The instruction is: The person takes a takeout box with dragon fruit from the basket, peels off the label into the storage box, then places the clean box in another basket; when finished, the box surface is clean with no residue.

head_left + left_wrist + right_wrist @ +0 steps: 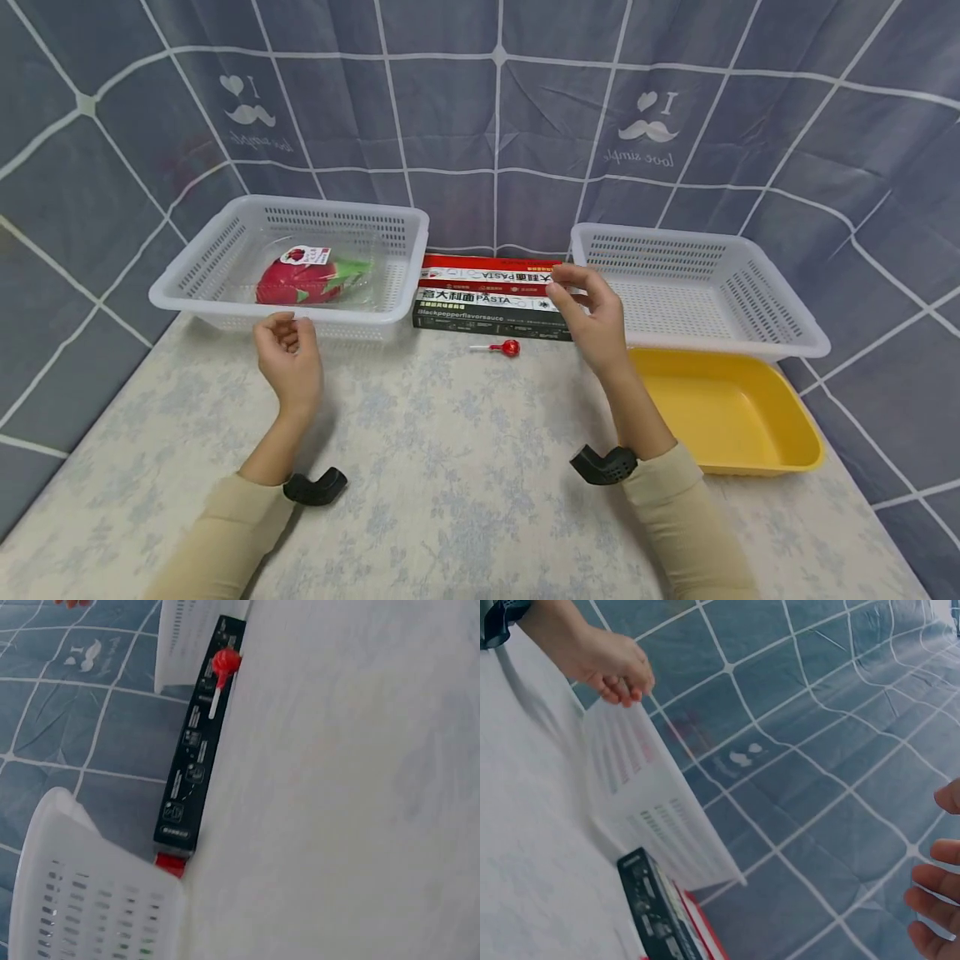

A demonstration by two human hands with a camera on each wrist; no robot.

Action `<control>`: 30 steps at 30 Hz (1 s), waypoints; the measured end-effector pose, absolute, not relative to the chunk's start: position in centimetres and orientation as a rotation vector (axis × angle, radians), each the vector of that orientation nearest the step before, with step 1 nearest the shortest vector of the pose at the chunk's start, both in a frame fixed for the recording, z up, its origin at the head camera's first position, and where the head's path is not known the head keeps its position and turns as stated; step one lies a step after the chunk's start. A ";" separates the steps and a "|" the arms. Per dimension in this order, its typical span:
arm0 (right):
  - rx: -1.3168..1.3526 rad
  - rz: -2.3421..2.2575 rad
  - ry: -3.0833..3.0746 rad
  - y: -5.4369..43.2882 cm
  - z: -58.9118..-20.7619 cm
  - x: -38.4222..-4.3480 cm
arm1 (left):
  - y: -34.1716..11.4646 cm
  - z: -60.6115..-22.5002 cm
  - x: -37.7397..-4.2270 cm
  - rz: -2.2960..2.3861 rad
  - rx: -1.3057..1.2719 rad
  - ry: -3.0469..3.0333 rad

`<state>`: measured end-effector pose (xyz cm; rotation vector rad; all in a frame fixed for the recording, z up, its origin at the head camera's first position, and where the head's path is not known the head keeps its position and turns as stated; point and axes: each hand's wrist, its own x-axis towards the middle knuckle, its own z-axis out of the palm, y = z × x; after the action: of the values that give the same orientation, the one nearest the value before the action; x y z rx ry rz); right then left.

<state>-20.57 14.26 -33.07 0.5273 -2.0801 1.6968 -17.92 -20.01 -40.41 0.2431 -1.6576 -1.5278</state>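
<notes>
My left hand [288,360] is raised in front of the left white basket [352,315], its fingers loosely curled with nothing in them. Inside that basket lies a dragon fruit [296,282] in clear plastic packaging with a label. My right hand [597,325] hovers by the right end of the pasta boxes, thumb and fingers apart and holding nothing. Those are a red-and-white pasta box [480,275] and a black pasta box [487,323], lying side by side between the baskets. A red lollipop [511,348] with a white stick lies just in front of them.
A second white basket [652,296] stands at the back right, with nothing seen in it. A yellow tray [727,417] sits in front of it, beside my right forearm. Behind everything hangs a grey-blue checked curtain [442,108]. A pale floral cloth [450,467] covers the table.
</notes>
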 end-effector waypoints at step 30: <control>0.597 1.939 -2.390 5.0 -34.4 -26.5 | -20.2 -39.0 -19.8 -2.154 0.436 -1.259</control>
<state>-26.47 5.01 -34.38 0.5972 -2.3895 1.9390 -19.76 -20.18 -38.98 0.4358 -1.2591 -2.1543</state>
